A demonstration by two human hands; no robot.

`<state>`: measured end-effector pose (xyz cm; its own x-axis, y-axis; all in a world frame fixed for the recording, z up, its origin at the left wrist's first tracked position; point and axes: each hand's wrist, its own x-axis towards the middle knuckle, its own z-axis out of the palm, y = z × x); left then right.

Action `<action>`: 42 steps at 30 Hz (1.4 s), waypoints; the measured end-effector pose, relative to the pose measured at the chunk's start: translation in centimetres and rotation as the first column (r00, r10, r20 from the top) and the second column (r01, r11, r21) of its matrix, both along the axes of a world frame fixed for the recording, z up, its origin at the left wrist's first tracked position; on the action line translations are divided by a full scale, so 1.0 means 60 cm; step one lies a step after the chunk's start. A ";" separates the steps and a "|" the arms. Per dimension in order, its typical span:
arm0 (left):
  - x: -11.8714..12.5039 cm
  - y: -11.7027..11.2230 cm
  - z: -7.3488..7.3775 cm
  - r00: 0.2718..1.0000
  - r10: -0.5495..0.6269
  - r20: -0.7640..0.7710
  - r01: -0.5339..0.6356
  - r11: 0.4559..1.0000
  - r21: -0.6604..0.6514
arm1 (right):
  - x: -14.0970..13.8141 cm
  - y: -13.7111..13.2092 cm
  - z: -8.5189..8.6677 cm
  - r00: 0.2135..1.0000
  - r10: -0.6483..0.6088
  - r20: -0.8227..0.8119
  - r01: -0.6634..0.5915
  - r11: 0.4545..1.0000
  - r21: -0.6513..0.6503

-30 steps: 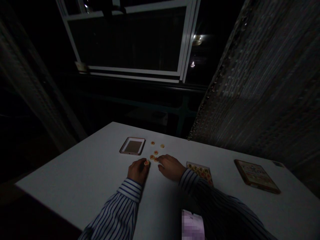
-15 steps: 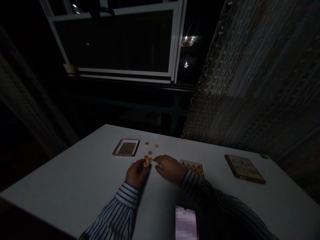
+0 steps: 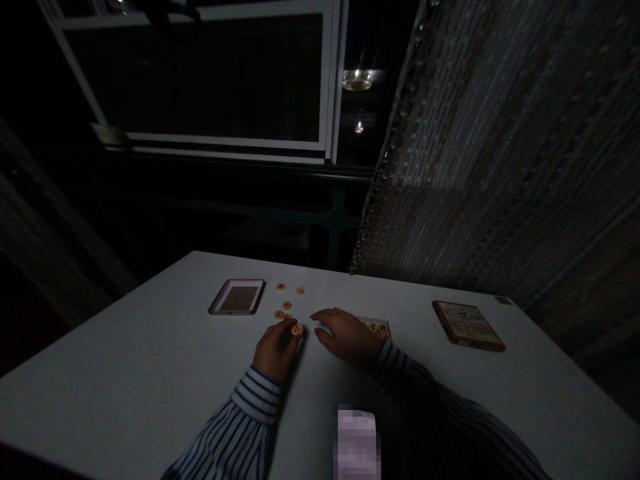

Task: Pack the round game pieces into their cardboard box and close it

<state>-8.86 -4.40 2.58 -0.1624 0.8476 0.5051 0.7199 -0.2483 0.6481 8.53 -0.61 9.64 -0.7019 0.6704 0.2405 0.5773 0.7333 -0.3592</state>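
Note:
Between the thumb and fingers of my left hand (image 3: 274, 350) is a round xiangqi piece (image 3: 297, 330) with a red character facing up. Just beyond that hand lie several more pieces, among them one red-marked piece (image 3: 287, 305) and one at its left (image 3: 279, 315); another is partly hidden behind my fingers. My right hand (image 3: 347, 337) hovers to the right with its fingers apart and nothing in them. Behind its wrist, a tray of xiangqi pieces (image 3: 377, 328) shows only in part.
An open box lid or shallow tray (image 3: 237, 297) lies at the left on the white table (image 3: 150, 373). To the right is a flat printed box (image 3: 467, 325). A phone-like object (image 3: 357, 443), blurred out, is at the near edge. Beaded curtain strands (image 3: 425, 200) hang behind the table.
My left hand has shifted slightly right relative to the loose pieces, carrying the held piece. My right hand has drawn back from them. The camera view has turned a little right.

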 end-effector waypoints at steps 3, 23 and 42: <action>0.010 0.000 0.003 1.000 -0.001 -0.010 0.001 1.000 0.001 | 0.015 0.000 -0.001 0.999 -0.032 -0.023 0.032 0.999 -0.015; 0.083 0.007 0.026 0.995 -0.091 -0.032 0.091 0.996 -0.022 | 0.086 0.014 -0.004 0.977 -0.188 -0.097 0.174 0.975 -0.140; 0.116 0.029 0.017 0.985 -0.171 -0.023 0.171 0.985 -0.023 | 0.117 0.028 -0.022 0.953 -0.233 -0.195 0.188 0.956 -0.225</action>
